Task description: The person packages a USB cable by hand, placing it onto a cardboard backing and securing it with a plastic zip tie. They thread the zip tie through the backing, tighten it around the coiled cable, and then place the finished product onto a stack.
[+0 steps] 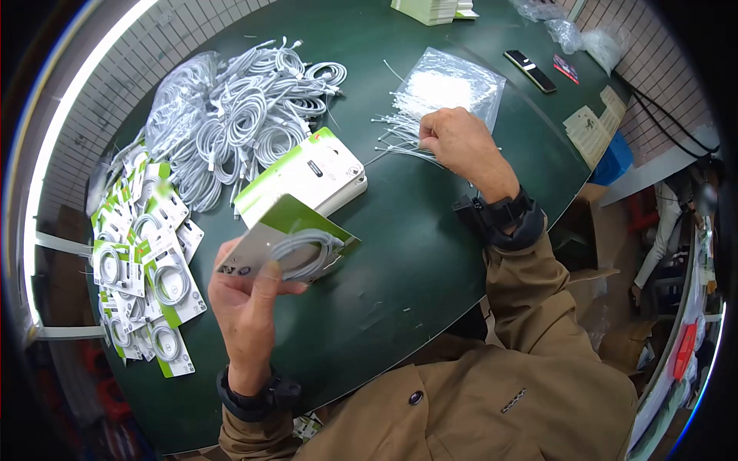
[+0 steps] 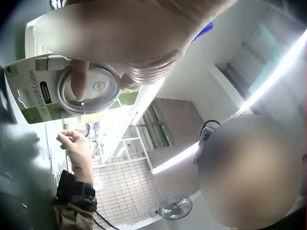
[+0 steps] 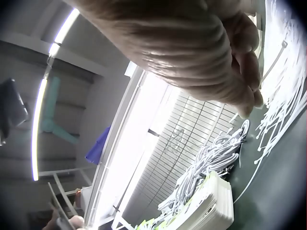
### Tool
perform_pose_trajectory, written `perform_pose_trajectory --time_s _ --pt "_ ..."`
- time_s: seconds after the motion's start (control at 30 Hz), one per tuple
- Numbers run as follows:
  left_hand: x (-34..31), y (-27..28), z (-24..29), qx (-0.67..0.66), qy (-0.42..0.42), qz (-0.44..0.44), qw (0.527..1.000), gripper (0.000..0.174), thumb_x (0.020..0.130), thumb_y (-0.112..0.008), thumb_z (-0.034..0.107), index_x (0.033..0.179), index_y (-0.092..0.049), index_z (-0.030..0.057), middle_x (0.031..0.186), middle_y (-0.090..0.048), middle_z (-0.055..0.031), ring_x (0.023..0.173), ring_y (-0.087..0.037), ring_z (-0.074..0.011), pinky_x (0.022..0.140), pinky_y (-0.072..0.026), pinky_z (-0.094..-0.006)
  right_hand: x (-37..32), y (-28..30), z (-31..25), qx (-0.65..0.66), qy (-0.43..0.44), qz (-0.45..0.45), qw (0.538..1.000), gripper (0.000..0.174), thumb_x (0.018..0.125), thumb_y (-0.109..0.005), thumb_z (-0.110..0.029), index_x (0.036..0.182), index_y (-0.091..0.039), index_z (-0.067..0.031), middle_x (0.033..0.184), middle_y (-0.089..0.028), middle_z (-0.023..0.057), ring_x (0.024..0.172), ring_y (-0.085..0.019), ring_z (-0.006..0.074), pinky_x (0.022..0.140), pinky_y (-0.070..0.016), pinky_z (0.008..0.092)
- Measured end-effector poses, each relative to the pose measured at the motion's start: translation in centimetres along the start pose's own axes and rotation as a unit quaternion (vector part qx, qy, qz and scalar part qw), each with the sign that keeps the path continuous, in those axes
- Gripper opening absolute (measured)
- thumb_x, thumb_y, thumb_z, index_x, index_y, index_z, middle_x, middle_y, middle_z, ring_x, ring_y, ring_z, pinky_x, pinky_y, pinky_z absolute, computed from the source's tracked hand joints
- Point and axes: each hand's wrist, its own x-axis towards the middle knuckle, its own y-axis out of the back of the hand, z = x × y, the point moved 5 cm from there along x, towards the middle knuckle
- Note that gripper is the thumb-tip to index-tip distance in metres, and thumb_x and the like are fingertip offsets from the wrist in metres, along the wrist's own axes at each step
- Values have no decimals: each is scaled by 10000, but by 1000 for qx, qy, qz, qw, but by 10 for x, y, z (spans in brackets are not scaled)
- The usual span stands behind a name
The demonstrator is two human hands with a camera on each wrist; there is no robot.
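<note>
In the head view my left hand (image 1: pixel 247 307) grips a white and green retail card (image 1: pixel 261 234) by its lower edge. A coiled white USB cable (image 1: pixel 304 250) lies against that card, and the left wrist view shows the print on the card and the cable's metal plug (image 2: pixel 42 64). My right hand (image 1: pixel 461 146) is over a bag of white zip ties (image 1: pixel 403 131). Thumb and fingertips are brought together in the right wrist view, pinching one zip tie (image 3: pixel 273 64) whose small head points up and away.
A stack of blank cards (image 1: pixel 307 173) stands mid-table, before a heap of coiled cables (image 1: pixel 246 115). Finished-looking cable cards (image 1: pixel 150 261) pile up at the left. A phone (image 1: pixel 530 71) and printed papers (image 1: pixel 596 127) lie to the right; another card stack (image 1: pixel 427 9) is at the back.
</note>
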Motion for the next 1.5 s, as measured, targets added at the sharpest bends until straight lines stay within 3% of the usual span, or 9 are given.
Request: perform_pose_trajectory --time_s 0.2,0.47,0.5,0.53,0.57,1.1,1.23,1.37,1.5 --pt "-11 -20 20 78 18 -77 994 165 1012 -679 47 1100 -778 -50 1100 -770 -179 925 -741 -212 732 -641 -300 0 16 -25 233 10 28 972 139 874 -771 -86 981 -737 -3 825 -735 79 704 -662 146 668 -529 298" --pt "-21 5 61 183 -287 63 938 162 938 -754 45 1054 -757 -69 1069 -769 -264 1032 -764 -360 957 -591 -459 -7 17 -93 607 -2 -85 790 120 968 -751 -79 1052 -742 7 851 -733 58 693 -601 73 612 -477 203" --pt "-20 10 65 229 -318 92 916 187 932 -769 69 1057 -756 -69 1075 -766 -269 1055 -760 -379 997 -571 -483 -6 14 -100 604 16 -88 792 142 971 -755 -102 1067 -752 2 866 -751 64 712 -633 74 626 -499 202" --pt "-17 14 67 290 -352 72 887 175 1028 -644 34 1134 -738 -69 1160 -745 -277 1103 -737 -353 877 -628 -412 -5 11 -106 600 34 -91 794 164 973 -760 -124 1083 -761 -3 881 -768 70 731 -665 76 639 -520 202" --pt "-13 14 71 328 -354 83 872 182 998 -676 10 1146 -738 -74 1179 -751 -255 1149 -726 -345 1025 -560 -438 -4 9 -112 597 51 -95 795 186 976 -765 -147 1098 -771 -7 896 -785 76 749 -697 78 653 -542 202" --pt "1 40 36 409 -379 112 823 202 908 -775 -14 1106 -734 -18 1195 -759 -177 1198 -709 -355 1070 -540 -450 -13 -18 -160 669 46 -149 727 227 1005 -711 -85 1187 -745 46 1033 -788 124 887 -718 100 752 -580 217" --pt "1 44 35 412 -385 108 819 227 871 -803 -3 1083 -725 -15 1186 -759 -183 1191 -710 -375 1059 -547 -459 -20 -8 -166 602 40 -161 781 187 992 -714 -57 1154 -764 21 997 -764 96 847 -713 88 683 -566 203" --pt "0 46 38 402 -401 108 816 215 857 -813 1 1046 -711 -13 1139 -769 -186 1158 -725 -388 1020 -568 -458 -24 -6 -183 624 135 -55 768 107 1001 -724 -68 1058 -764 13 914 -745 61 726 -675 68 586 -519 188" --pt "-2 45 37 400 -416 104 810 233 836 -833 20 1021 -695 -7 1120 -771 -196 1134 -734 -402 988 -583 -458 -36 7 -202 621 91 -81 775 96 1004 -715 -45 1068 -677 16 868 -738 53 685 -671 68 551 -505 199"
